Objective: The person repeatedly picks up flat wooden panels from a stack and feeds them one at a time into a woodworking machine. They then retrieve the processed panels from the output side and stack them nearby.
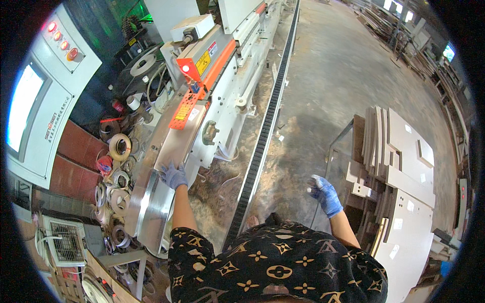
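My left hand [173, 175], in a light blue work glove, lies on the metal bed [169, 146] at the near end of a long white and orange machine [214, 76]. Its fingers are spread on the metal and nothing shows in them. My right hand [327, 196], in a blue glove, hangs in the air to the right of the black track. Its fingers are loosely bent and apart, with nothing visible between them. Closest to it is a stack of pale cut panels [409, 156], which it does not appear to touch.
A black roller track [262, 141] runs along the floor between machine and panels. Rolls of edge banding [120, 146] lie left of the bed. A control cabinet [55, 106] with a screen and red lights stands far left. A metal frame [339, 135] borders the panels.
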{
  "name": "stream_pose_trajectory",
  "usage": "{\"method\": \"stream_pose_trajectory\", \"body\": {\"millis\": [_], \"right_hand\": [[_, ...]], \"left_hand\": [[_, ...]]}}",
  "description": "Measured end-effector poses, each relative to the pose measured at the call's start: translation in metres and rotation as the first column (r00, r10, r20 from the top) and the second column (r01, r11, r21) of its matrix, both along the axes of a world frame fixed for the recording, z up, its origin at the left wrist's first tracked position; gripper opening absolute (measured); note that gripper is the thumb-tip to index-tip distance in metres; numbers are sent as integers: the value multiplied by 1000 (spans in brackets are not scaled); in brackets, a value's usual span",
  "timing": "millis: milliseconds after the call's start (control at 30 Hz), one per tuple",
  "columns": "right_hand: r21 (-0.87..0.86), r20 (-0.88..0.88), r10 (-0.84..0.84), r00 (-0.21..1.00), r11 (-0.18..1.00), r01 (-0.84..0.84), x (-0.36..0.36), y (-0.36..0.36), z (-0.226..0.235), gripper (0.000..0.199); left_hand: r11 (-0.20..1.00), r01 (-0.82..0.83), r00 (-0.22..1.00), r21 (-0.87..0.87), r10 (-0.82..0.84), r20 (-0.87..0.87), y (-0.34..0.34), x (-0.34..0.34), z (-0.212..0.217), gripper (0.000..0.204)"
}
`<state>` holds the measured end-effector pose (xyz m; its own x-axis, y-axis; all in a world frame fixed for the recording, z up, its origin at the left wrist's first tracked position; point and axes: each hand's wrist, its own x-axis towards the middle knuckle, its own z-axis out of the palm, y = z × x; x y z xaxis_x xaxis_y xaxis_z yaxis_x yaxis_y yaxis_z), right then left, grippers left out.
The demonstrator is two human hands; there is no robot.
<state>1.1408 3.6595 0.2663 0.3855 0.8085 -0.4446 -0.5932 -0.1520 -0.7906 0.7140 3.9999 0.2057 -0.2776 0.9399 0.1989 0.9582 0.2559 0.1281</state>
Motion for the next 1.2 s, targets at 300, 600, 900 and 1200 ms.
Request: {"method": "stream_pose_trajectory", "body": {"millis": [300, 600, 900, 1200], "right_hand": [[-3, 159, -227, 961, 973, 230, 18, -57, 26, 39], [-156, 880, -121, 460, 840, 520, 120, -163, 96, 47], [-677, 541, 810, -226, 579, 455, 213, -125, 109, 92], [-426, 766, 396, -507, 903, 61, 107, -56, 182, 81]], "left_hand": [[991, -51, 999, -124, 51, 3, 61, 5, -53, 72], [982, 169, 985, -80, -165, 57, 152, 65, -54, 57], [564, 628, 373, 537, -823, 428, -30, 181, -1, 62], [354, 896, -384, 267, 321, 866, -220, 267, 115, 68]]}}
